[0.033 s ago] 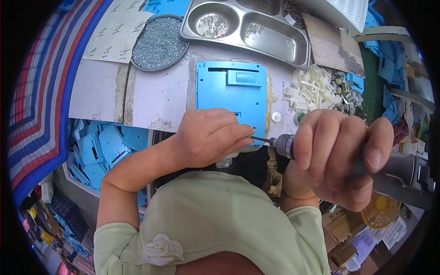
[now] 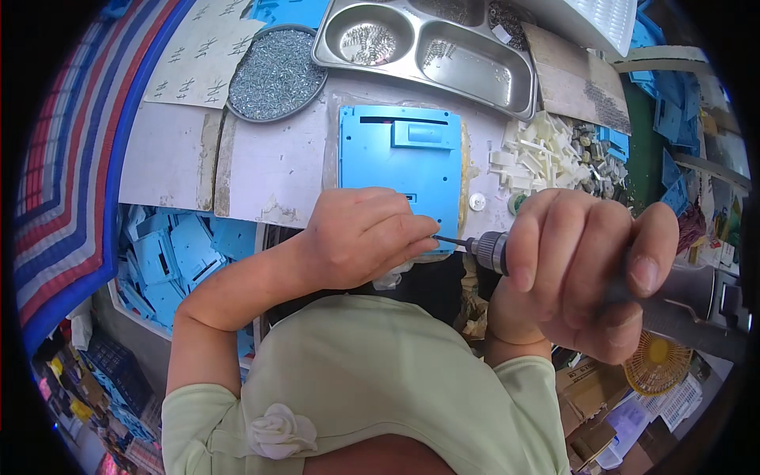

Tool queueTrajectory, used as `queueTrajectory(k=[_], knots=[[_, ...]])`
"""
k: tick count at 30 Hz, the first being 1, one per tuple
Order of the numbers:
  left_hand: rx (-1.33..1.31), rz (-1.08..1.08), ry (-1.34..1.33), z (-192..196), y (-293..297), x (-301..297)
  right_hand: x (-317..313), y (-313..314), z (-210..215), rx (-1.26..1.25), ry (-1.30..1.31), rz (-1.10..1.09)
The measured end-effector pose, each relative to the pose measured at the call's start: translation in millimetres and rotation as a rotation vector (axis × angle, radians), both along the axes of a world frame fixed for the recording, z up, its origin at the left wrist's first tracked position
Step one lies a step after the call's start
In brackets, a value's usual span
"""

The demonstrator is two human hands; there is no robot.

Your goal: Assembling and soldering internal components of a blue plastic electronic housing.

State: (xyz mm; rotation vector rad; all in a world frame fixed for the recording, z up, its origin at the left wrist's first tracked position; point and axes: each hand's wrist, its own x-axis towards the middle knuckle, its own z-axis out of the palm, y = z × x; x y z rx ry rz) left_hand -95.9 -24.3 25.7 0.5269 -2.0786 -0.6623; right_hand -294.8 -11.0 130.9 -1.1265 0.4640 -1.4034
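A light-blue plastic panel [image 2: 388, 170] with slots, small holes and a raised block lies flat on the table in front of me. Over its near edge, my left hand [image 2: 360, 237] is closed, thumb and fingertips pinched together at the tip of a thin bit. Whatever may be between those fingertips is hidden. My right hand [image 2: 578, 269] wraps round a dark power drill [image 2: 693, 301], whose metal chuck and bit point left toward the left fingertips. The near part of the panel is covered by my left hand.
Behind the panel are a round tray of screws [image 2: 277, 75] and a steel compartment tray [image 2: 475, 67]. White plastic pieces [image 2: 534, 154] and small metal parts are heaped to the right. A bin of blue panels [image 2: 178, 253] stands left, below the table edge.
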Motion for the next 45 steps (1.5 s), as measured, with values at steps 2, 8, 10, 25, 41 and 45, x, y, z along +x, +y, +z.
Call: queueTrajectory(k=[2, 8, 10, 25, 41, 45], knots=[[-0.015, 0.007, -0.029, 1, 1, 0, 0, 1, 0, 0.012, 0.003, -0.004], [0.007, -0.005, -0.038, 8, 1, -2, -1, 5, -1, -0.010, 0.007, -0.034], [0.023, -0.040, -0.045, 10, -1, -4, -1, 9, -3, -0.037, 0.042, -0.054], [0.142, 0.180, -0.303, 4, -5, 11, -17, 52, -65, -0.071, 0.148, -0.160], [0.192, 0.214, -0.242, -9, -6, 9, -6, -1, -77, -0.318, 0.275, 0.018], [0.184, 0.239, -0.259, -9, -5, 9, 0, 2, -76, -0.295, 0.318, -0.002]])
